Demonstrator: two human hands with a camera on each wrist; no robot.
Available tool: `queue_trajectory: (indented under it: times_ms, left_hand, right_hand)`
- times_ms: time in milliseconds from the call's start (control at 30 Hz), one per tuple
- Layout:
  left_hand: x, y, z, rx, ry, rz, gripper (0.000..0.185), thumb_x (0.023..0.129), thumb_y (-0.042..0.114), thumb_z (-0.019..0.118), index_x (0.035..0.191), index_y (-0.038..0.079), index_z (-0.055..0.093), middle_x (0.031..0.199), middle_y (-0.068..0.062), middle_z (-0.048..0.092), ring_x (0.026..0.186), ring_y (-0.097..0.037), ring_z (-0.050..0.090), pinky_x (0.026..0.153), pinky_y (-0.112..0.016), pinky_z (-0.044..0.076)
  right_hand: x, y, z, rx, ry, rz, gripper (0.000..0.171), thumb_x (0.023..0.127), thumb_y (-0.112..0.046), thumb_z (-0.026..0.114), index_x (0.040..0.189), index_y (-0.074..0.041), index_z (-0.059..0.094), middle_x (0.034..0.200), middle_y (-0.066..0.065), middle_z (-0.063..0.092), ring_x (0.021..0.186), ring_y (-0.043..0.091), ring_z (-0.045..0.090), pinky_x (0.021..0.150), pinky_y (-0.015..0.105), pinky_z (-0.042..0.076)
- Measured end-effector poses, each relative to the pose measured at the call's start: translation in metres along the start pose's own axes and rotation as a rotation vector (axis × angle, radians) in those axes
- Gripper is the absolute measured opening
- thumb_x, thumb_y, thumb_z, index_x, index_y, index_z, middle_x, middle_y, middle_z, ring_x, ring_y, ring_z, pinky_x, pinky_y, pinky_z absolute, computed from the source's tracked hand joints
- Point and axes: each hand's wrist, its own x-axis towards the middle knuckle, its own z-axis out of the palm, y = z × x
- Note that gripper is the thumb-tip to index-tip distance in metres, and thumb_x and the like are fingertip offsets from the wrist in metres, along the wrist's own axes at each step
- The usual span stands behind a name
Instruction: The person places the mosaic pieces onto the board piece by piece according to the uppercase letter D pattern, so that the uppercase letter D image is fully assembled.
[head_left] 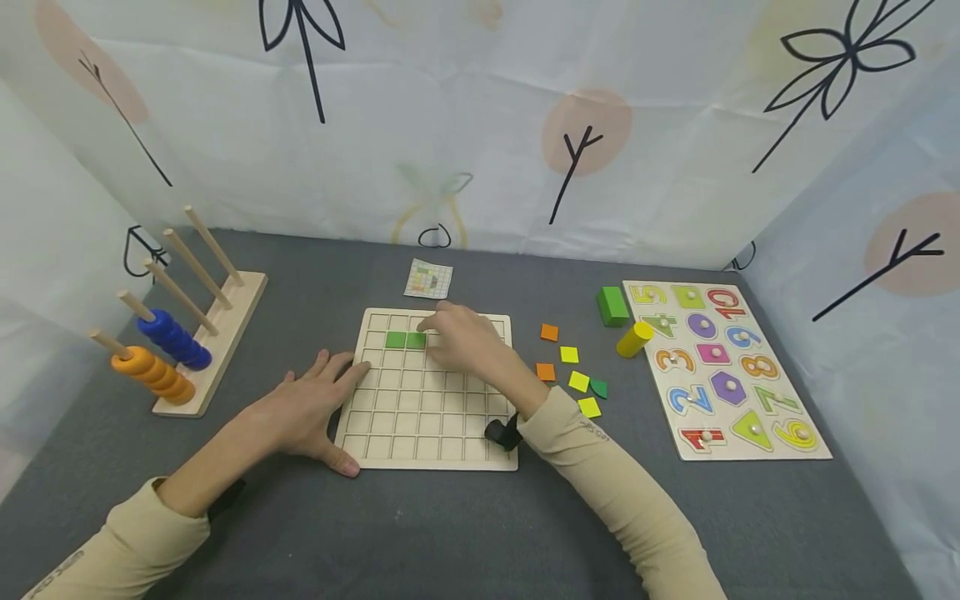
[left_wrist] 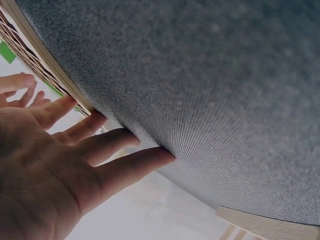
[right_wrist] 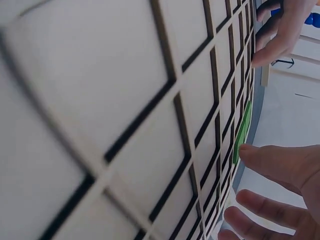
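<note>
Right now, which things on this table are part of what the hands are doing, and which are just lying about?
In use: grid board, green tiles, loose tiles, pattern card, left hand, right hand.
Lying about: ring stacker, number puzzle, green block, yellow cylinder.

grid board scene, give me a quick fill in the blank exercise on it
1. The two tiles lying in the grid board are ____.
2. The left hand rests flat on the board's ____ edge.
3. The right hand reaches beside the tiles in the ____ row from the far edge.
4. The cylinder near the number puzzle is ____.

Missing words: green; left; second; yellow
</note>
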Motion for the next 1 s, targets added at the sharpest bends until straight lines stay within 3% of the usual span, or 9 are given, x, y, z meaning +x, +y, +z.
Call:
queue_trajectory:
  times_ms: [500, 800, 1000]
  left_hand:
    - [-0.001, 0.0, 0.001, -0.012, 0.008, 0.012, 0.141, 0.049, 0.079, 0.085, 0.156, 0.003, 0.034, 0.159, -0.03, 0.034, 0.145, -0.066, 0.026, 0.095, -0.085, 0.036]
    - [-0.001, -0.002, 0.002, -0.008, 0.022, 0.018, 0.139, 0.049, 0.078, 0.086, 0.155, 0.004, 0.035, 0.158, -0.03, 0.035, 0.144, -0.066, 0.028, 0.094, -0.085, 0.037]
    - [-0.002, -0.002, 0.002, -0.005, 0.033, 0.027, 0.138, 0.049, 0.079, 0.085, 0.155, 0.004, 0.036, 0.157, -0.03, 0.036, 0.144, -0.066, 0.029, 0.093, -0.084, 0.038]
  right_hand:
    - [-0.044, 0.043, -0.018, -0.002, 0.057, 0.064, 0.037, 0.093, -0.019, 0.073, 0.13, -0.016, 0.072, 0.117, 0.008, 0.066, 0.085, 0.022, 0.059, 0.057, 0.028, 0.041]
    - [-0.071, 0.065, -0.026, 0.0, 0.104, 0.072, 0.036, 0.093, -0.019, 0.075, 0.128, -0.01, 0.072, 0.112, 0.012, 0.066, 0.077, 0.018, 0.052, 0.06, 0.027, 0.04]
    - [-0.085, 0.077, -0.028, 0.018, 0.086, 0.105, 0.038, 0.094, -0.019, 0.075, 0.131, -0.01, 0.07, 0.111, 0.013, 0.065, 0.078, 0.02, 0.054, 0.06, 0.027, 0.04]
